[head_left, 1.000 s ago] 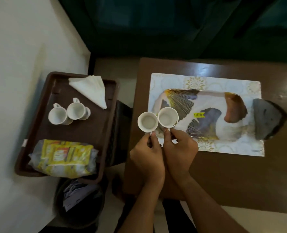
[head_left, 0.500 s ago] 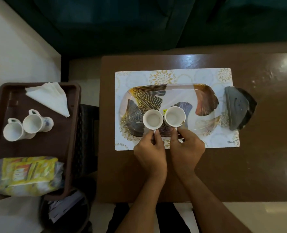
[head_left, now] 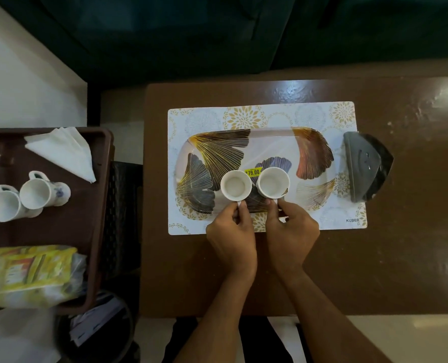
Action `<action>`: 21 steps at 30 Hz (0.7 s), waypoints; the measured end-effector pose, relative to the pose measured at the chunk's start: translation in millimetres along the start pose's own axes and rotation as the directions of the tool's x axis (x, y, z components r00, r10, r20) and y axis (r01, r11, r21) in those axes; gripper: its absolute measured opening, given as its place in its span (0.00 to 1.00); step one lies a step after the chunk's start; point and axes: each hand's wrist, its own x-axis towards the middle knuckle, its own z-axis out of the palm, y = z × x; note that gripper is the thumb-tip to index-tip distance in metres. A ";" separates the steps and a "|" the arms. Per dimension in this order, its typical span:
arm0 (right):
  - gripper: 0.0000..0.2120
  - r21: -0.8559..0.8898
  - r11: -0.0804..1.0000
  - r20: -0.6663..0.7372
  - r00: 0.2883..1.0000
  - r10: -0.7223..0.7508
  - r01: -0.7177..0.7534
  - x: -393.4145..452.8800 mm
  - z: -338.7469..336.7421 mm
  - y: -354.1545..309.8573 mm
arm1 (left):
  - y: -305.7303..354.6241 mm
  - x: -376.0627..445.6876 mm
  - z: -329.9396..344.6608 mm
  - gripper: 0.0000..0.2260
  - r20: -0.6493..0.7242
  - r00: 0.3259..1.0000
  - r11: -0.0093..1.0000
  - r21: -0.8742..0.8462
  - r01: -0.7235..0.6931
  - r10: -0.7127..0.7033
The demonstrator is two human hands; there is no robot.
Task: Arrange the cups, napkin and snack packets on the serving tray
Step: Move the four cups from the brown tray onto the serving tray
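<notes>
The leaf-patterned serving tray (head_left: 270, 142) lies on a white placemat (head_left: 244, 113) on the brown table. Two white cups stand side by side over its near middle. My left hand (head_left: 232, 237) pinches the handle of the left cup (head_left: 235, 185). My right hand (head_left: 291, 231) pinches the handle of the right cup (head_left: 272, 182). On the brown side tray (head_left: 86, 221) at the left lie two more white cups (head_left: 29, 197) on their sides, a folded white napkin (head_left: 63, 153) and yellow snack packets (head_left: 31, 271).
A dark grey wedge-shaped holder (head_left: 365, 166) sits at the placemat's right edge. A dark bin with papers (head_left: 97, 331) stands below the side tray. A gap separates the side tray from the brown table (head_left: 375, 258).
Both hands carried the two cups from the serving tray's left edge to over its near middle, and the cups now stand slightly apart. The view shifted right.
</notes>
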 end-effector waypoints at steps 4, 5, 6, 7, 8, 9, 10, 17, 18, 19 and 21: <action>0.07 -0.013 1.000 -0.012 1.000 0.019 -0.019 0.0 -0.3 1.9 | 1.7 -0.8 0.5 0.11 -0.005 1.000 1.000 0.008 -0.023 0.023; 0.07 -0.015 1.000 -0.016 1.000 0.017 -0.018 0.1 -0.2 1.8 | 2.1 -1.2 0.5 0.10 -0.009 0.999 0.999 0.011 -0.032 0.032; 0.07 -0.016 1.000 -0.019 1.000 0.012 -0.012 0.1 0.0 1.6 | 2.4 -1.6 0.5 0.10 -0.010 0.999 0.999 0.013 -0.038 0.038; 0.07 -0.016 1.000 -0.022 1.000 0.004 -0.004 -0.1 0.2 1.3 | 2.6 -2.0 0.4 0.10 -0.007 0.999 0.999 0.012 -0.040 0.040; 0.07 -0.014 1.000 -0.023 1.000 -0.003 0.002 -0.3 0.4 1.0 | 2.8 -2.4 0.4 0.09 -0.003 0.999 0.999 0.009 -0.041 0.041; 0.07 -0.010 1.000 -0.023 1.000 -0.007 0.006 -0.4 0.5 0.9 | 2.6 -2.5 0.5 0.09 0.001 0.999 0.999 0.008 -0.044 0.044; 0.07 -0.005 1.000 -0.023 1.000 -0.008 0.008 -0.6 0.7 0.9 | 2.3 -2.6 0.7 0.09 0.001 0.999 0.999 0.006 -0.046 0.046; 0.05 0.005 1.000 -0.031 0.999 -0.021 0.021 -1.5 2.1 1.8 | 0.1 -2.5 -0.1 0.09 -0.002 1.000 0.999 -0.015 -0.030 0.030; 0.05 0.009 1.000 -0.031 0.999 -0.021 0.021 -1.3 2.3 2.1 | -0.7 -2.5 0.1 0.09 0.000 1.000 1.000 -0.013 -0.025 0.025; 0.05 0.012 1.000 -0.028 0.999 -0.019 0.019 -1.2 2.6 2.3 | -1.4 -2.4 0.0 0.09 0.003 1.000 1.000 -0.011 -0.024 0.024; 0.06 0.019 1.000 -0.020 1.000 -0.013 0.013 -1.1 3.0 2.3 | -1.8 -2.7 -0.5 0.10 0.011 0.999 0.999 -0.009 -0.031 0.032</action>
